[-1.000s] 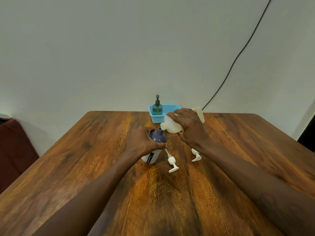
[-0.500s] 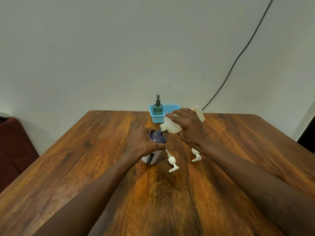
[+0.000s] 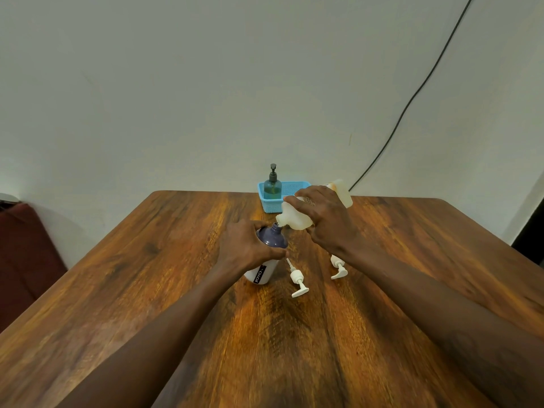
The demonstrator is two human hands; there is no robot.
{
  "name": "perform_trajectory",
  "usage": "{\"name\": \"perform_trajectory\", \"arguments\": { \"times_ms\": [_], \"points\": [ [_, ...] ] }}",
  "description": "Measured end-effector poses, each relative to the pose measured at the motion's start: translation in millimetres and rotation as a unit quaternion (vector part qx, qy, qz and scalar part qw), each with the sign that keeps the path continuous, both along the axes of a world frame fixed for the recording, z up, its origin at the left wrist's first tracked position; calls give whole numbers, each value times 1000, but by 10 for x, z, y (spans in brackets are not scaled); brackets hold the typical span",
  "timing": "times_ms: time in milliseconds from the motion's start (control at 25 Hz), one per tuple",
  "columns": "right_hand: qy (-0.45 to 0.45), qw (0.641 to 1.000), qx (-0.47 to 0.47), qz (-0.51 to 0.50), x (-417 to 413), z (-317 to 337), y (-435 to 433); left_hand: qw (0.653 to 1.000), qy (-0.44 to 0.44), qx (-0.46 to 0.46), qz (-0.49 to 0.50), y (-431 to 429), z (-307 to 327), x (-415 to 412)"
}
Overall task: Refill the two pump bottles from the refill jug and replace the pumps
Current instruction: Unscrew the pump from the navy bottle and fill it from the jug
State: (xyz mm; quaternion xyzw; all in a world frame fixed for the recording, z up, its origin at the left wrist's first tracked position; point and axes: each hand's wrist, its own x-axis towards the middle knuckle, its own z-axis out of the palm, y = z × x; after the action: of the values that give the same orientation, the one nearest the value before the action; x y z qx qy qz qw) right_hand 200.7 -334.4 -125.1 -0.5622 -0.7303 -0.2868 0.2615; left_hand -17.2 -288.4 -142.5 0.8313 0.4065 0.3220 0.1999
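Left hand (image 3: 245,248) wraps the purple-topped pump bottle (image 3: 269,251), fingers (image 3: 272,254) curled round its shoulder, thumb side hidden. Bottle stands upright on the wooden bench (image 3: 147,290), pump off, neck open; white lower body with a dark label reading JOYO. Right hand (image 3: 325,222) grips the pale refill jug (image 3: 297,216) from above, fingers (image 3: 294,200) closed over its body. Jug is tipped down to the left, its mouth just at the bottle's open neck; can't tell if they touch, or whether liquid is flowing. Two loose white pumps lie on the bench just right of the bottle: nearer pump (image 3: 296,279) close beside its base, second pump (image 3: 338,267) further right, partly under the right forearm. Behind the bottle, at the bench's far edge, a blue basket (image 3: 291,189) holds a green-tinted pump bottle (image 3: 272,187) with a dark pump fitted. Black cable (image 3: 412,101) runs down the wall, behind and right of the bottle.
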Motion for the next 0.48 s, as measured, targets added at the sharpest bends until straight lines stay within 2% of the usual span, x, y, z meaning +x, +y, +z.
{"name": "perform_trajectory", "arguments": {
  "times_ms": [480],
  "points": [
    [-25, 1000, 9, 0, -23, 41, -4, 1000, -1, 17, 7, 50, -56, 13]
  ]
}}
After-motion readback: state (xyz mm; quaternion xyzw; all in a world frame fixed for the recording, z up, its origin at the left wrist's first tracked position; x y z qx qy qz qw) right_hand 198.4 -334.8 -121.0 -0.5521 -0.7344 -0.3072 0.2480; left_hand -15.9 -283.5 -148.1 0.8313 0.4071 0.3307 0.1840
